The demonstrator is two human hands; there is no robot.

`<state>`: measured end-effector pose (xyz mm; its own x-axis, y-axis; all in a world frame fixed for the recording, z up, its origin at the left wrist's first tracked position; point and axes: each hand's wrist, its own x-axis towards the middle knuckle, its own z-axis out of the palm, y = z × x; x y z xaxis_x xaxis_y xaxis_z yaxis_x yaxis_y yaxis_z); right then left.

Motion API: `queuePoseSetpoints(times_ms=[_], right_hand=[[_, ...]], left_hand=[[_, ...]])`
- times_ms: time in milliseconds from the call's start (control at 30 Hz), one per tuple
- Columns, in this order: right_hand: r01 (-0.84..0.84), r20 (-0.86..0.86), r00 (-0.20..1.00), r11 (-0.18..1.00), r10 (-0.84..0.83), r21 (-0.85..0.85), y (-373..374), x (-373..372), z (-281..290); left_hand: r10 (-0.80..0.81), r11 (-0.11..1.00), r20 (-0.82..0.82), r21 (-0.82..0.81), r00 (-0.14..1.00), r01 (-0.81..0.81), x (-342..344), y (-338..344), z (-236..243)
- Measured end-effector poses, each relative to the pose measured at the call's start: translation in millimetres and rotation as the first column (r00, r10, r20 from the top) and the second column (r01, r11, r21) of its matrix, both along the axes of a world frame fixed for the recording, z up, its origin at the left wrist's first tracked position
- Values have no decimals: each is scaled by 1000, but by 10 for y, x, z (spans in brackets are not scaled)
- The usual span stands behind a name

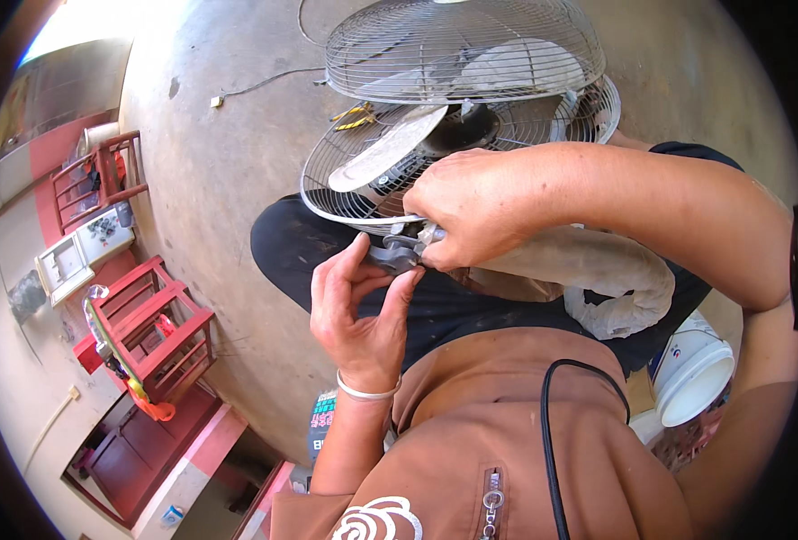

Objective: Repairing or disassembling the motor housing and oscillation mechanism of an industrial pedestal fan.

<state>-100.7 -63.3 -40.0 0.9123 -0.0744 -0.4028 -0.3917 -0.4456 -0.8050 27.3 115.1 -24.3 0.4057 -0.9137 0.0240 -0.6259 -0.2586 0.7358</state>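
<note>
My left hand [354,328] pinches a small dark grey part [392,256] at the near edge of a wire fan guard [322,196]. My right hand [462,202] is closed at the same spot, fingertips on the part and a small pale fitting, partly hidden by the fingers. Inside the guard are a pale blade [385,148] and a black hub [462,130]. A second wire guard [381,54] sits above it, with another pale blade behind its bars. A dusty pale column [619,301] lies across my lap under my right arm.
A white bucket [691,382] stands at the right. On the left are red wooden chairs [174,315], a white table [102,238] with small items, and a wall. A cable [268,85] with a plug runs along the concrete floor [201,135]. My dark-trousered legs surround the fan.
</note>
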Motion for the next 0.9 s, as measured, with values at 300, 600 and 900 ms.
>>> queuePoseSetpoints(times_ms=[300, 600, 900], right_hand=[[264, 199, 949, 961, -245, -77, 286, -288, -15], [324, 186, 933, 945, -309, -54, 76, -139, -16], [575, 269, 799, 815, -538, -77, 24, 635, -413]], left_hand=[[9, 1000, -15, 8, 1000, -9, -105, 28, 115], [-23, 999, 114, -42, 993, 28, -14, -310, 184], [56, 998, 148, -8, 987, -55, 669, -588, -203]])
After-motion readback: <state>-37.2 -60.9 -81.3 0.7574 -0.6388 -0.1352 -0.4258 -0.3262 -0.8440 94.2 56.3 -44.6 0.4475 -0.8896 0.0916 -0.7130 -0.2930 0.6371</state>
